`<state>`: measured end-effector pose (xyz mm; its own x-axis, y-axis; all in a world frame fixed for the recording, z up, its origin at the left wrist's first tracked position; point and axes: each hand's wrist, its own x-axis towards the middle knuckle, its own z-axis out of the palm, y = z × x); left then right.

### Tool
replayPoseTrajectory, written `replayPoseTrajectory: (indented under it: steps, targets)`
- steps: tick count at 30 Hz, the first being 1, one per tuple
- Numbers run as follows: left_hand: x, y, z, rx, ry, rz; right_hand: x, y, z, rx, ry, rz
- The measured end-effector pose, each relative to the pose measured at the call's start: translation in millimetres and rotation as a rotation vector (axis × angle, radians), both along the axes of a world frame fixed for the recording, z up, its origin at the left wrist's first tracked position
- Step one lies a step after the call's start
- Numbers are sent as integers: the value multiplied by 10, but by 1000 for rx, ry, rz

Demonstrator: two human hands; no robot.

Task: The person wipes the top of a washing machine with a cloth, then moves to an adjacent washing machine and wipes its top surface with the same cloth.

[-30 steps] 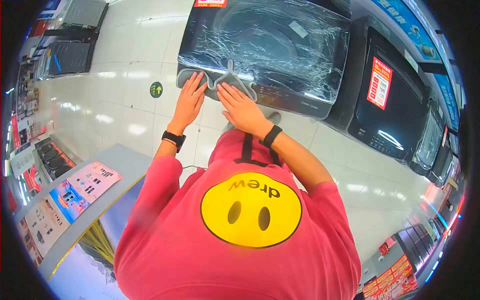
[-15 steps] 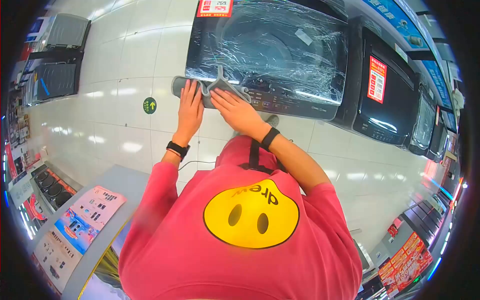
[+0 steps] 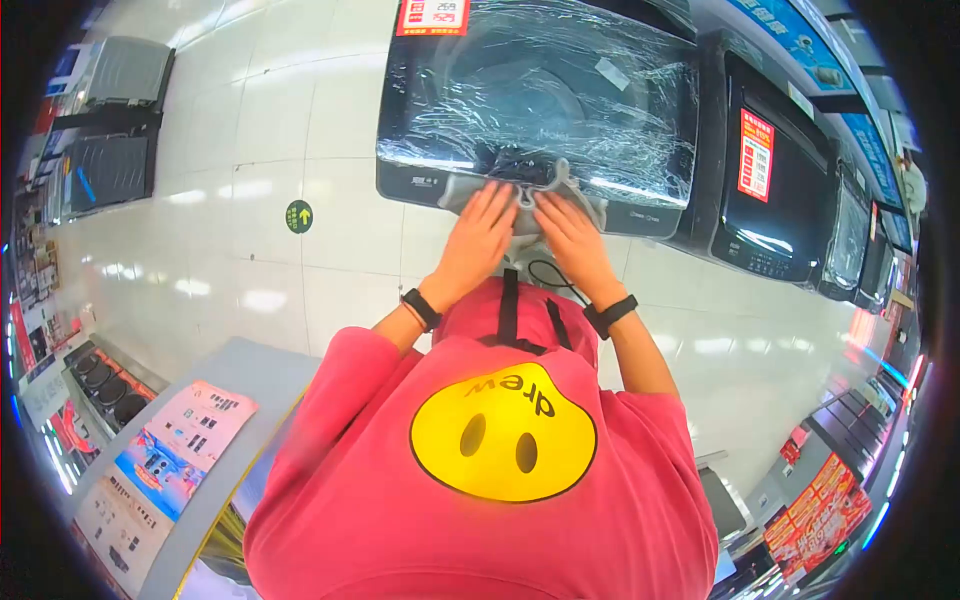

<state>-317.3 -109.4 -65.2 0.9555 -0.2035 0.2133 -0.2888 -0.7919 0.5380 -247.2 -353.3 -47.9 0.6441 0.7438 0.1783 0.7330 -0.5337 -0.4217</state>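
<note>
My left hand (image 3: 482, 232) lies with outstretched fingers on a grey cloth (image 3: 525, 212), at the front edge of a dark top-loading washing machine (image 3: 412, 182). Beside it, my right hand (image 3: 577, 243) presses on the cloth's right half, its fingers also extended. The cloth is bunched into a raised fold between and beyond the hands, and it covers the middle of the control panel. Clear, wrinkled plastic film (image 3: 640, 95) covers the machine's lid. Both thumbs are partly hidden.
A second black washing machine (image 3: 775, 180) with a red price label stands to the right. At lower left is a grey counter (image 3: 250, 365) with printed leaflets (image 3: 175, 455). A black cable (image 3: 550, 268) hangs below my hands. A round green sticker (image 3: 298, 216) marks the tiled floor.
Both hands and the cloth have moved right along the machine's front edge, from its left corner to about its middle. The left part of the panel is now uncovered.
</note>
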Motion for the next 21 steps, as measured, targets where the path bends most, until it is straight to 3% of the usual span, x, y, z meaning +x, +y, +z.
replayPoseTrajectory:
  steps: [10,21]
  targets:
    - [77,-664,25,62,-33,-287,-74,-775,-30,68,-25,-241]
    - [262,-1412,-29,21,-70,-246,-6,-1497,-4,162,-30,-272]
